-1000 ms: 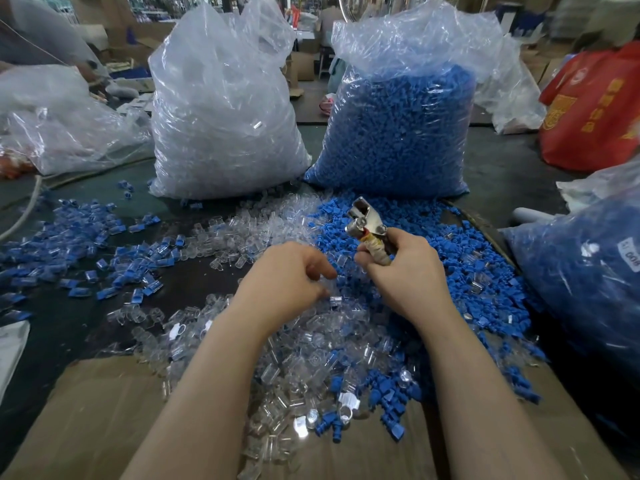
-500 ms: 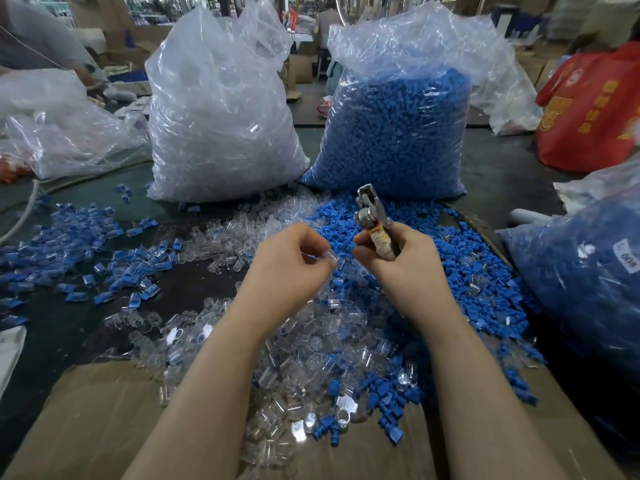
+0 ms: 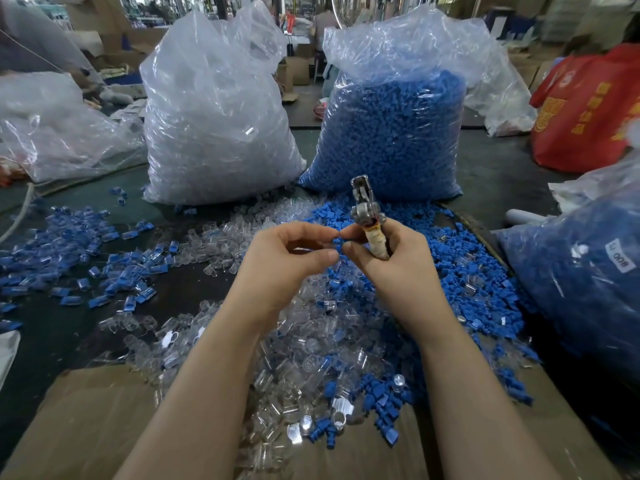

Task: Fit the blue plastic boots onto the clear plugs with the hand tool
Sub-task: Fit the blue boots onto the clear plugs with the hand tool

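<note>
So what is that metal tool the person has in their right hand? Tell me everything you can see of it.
The hand tool is a small plier-like thing. Its bare, dull silver metal head points up and away from the person, with a pivot and a boxy tip; whether the tip is open is unclear. Its handle is wrapped in worn tan tape with a red band at the top. The right hand grips the handle upright above the loose blue boots, fingers curled round it. Nothing else touches it.

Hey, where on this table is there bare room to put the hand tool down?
Barest: the dark tabletop between the scattered blue pieces on the left and the clear plugs, and the brown cardboard at the near left. Crowded: the mixed pile under both hands and the loose blue boots to the right.
</note>
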`<state>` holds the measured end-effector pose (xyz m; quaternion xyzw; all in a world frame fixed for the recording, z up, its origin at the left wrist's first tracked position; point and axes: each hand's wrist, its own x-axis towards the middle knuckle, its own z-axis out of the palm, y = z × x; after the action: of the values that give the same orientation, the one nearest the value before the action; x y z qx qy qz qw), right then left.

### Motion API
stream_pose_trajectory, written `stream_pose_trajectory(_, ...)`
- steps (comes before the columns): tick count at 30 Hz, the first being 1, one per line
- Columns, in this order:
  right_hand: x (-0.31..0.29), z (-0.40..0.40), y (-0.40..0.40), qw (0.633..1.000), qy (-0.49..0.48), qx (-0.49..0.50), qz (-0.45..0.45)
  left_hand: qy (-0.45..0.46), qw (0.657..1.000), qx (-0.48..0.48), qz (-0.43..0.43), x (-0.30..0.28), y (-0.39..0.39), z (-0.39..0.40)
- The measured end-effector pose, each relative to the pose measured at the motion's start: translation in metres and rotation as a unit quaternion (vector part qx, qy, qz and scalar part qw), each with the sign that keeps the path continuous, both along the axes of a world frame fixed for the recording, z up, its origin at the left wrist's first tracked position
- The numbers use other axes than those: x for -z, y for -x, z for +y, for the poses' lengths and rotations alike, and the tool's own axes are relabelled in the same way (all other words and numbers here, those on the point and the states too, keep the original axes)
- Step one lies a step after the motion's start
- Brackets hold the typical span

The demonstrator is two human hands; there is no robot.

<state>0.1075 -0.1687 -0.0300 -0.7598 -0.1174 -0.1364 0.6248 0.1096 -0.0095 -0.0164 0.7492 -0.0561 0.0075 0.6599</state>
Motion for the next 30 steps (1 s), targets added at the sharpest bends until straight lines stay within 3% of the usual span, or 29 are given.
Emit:
stream_pose_trajectory(8, 0.000, 0.000, 0.002, 1.000, -0.021, -0.001, -0.004, 0.052, 0.998, -0.021, -0.006, 0.001, -0.002, 0.000)
stream_pose_trajectory(18, 0.001, 0.000, -0.001, 0.999, 0.011, 0.014, -0.028, 0.037, 0.999, -0.016, -0.003, 0.002, -0.002, 0.008)
stream_pose_trajectory(30, 0.003, 0.004, -0.002, 0.997, 0.061, 0.036, -0.020, -0.050, 0.998, -0.038, -0.025, 0.000, -0.001, 0.004)
